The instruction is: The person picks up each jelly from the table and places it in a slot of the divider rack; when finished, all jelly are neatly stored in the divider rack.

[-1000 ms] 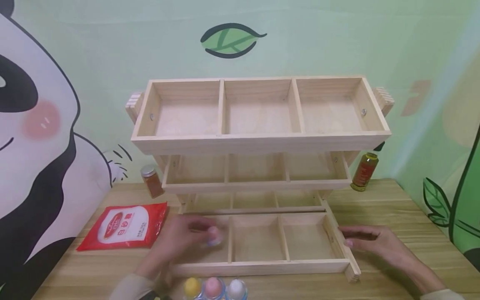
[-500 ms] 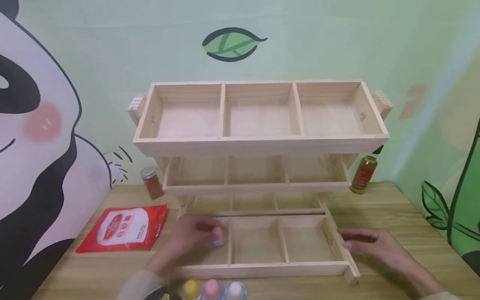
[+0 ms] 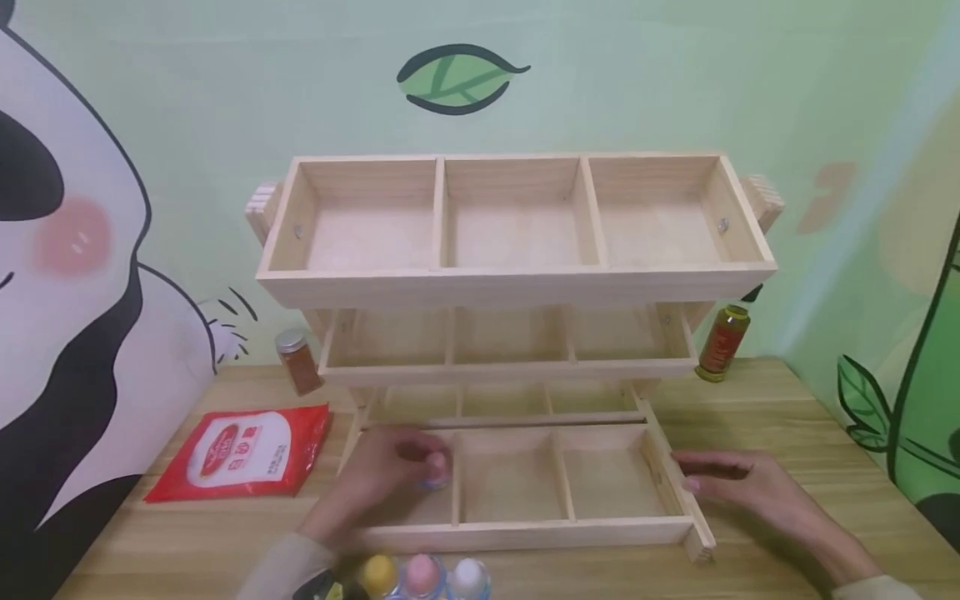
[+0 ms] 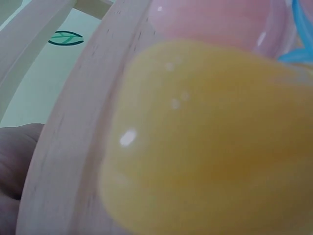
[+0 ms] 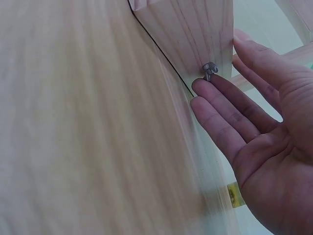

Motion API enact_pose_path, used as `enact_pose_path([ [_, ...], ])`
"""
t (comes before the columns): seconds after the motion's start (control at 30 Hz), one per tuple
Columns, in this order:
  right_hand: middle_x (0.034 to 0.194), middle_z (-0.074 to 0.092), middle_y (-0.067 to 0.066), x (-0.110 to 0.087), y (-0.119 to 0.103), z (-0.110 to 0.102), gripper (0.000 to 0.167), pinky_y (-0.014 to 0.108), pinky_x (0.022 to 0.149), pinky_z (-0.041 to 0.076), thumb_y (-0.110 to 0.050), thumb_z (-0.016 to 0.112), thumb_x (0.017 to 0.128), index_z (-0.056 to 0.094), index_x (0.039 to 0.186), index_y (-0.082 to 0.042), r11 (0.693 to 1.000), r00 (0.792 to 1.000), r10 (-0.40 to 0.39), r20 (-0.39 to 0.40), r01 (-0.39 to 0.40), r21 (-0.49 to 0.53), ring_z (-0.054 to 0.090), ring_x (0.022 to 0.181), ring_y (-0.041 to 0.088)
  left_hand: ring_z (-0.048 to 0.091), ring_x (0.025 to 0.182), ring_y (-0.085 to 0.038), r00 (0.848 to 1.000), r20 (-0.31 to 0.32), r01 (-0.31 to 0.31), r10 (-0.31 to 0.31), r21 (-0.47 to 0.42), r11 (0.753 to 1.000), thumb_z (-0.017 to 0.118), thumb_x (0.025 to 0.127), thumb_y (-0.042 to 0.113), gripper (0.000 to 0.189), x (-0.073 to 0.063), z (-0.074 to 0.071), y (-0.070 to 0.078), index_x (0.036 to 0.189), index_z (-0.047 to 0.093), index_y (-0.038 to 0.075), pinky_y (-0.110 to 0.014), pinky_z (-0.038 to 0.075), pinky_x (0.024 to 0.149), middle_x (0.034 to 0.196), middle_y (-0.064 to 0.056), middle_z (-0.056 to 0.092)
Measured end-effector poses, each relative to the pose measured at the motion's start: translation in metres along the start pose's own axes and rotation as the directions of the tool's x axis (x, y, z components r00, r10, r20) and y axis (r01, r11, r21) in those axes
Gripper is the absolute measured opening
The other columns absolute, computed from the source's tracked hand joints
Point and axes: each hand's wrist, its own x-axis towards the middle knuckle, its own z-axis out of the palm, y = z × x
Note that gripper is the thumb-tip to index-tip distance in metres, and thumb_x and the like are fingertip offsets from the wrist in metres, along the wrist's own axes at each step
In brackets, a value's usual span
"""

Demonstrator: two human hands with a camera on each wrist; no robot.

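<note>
A pale wooden tiered box stands unfolded, with its lowest tray [image 3: 517,479] nearest me. My left hand [image 3: 382,467] pinches a small pink-topped container [image 3: 436,469] over that tray's left compartment; whether it touches the floor there, I cannot tell. In the left wrist view only a little of this hand [image 4: 17,169] shows. My right hand [image 3: 757,487] touches the tray's right side with its fingertips. In the right wrist view its fingers reach out fairly straight beside a metal bolt [image 5: 209,69]. Yellow [image 3: 379,575], pink [image 3: 423,575] and white-topped [image 3: 469,577] containers stand at the front edge.
The upper tray [image 3: 517,287] and middle tray [image 3: 517,369] overhang the lowest one. A red and white packet [image 3: 240,454] lies left. A silver-lidded jar [image 3: 298,362] stands behind it, and a dark-capped bottle [image 3: 723,343] stands at the back right.
The left hand has shifted very slightly with the pink-topped container, which was blurred a second ago and is steadier now. The right hand stays at the tray's side. The view sways a little.
</note>
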Motion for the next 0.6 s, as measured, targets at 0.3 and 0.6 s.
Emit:
enact_pose_path([
  [0.3, 0.134, 0.072, 0.005, 0.000, -0.002, 0.003, 0.039, 0.022, 0.095, 0.048, -0.032, 0.077, 0.100, 0.074, 0.135, -0.014, 0.999, 1.000, -0.028, -0.005, 0.028, 0.031, 0.061, 0.120, 0.002, 0.072, 0.092, -0.016, 1.000, 0.015, 0.000, 0.000, -0.020, 1.000, 0.085, 0.093, 0.020, 0.017, -0.009, -0.006, -0.002, 0.110, 0.083, 0.018, -0.039, 0.059, 0.089, 0.098, 0.005, 0.078],
  [0.6, 0.134, 0.072, 0.004, -0.001, -0.001, 0.000, 0.039, 0.022, 0.095, 0.047, -0.032, 0.077, 0.099, 0.074, 0.135, -0.016, 0.999, 0.999, -0.035, -0.017, 0.035, 0.006, 0.061, 0.120, 0.000, 0.074, 0.106, -0.015, 0.998, -0.048, 0.045, -0.044, 0.016, 0.999, 0.088, 0.089, 0.039, 0.035, -0.034, -0.031, 0.009, 0.121, 0.081, 0.026, -0.040, 0.060, 0.093, 0.116, 0.008, 0.077],
])
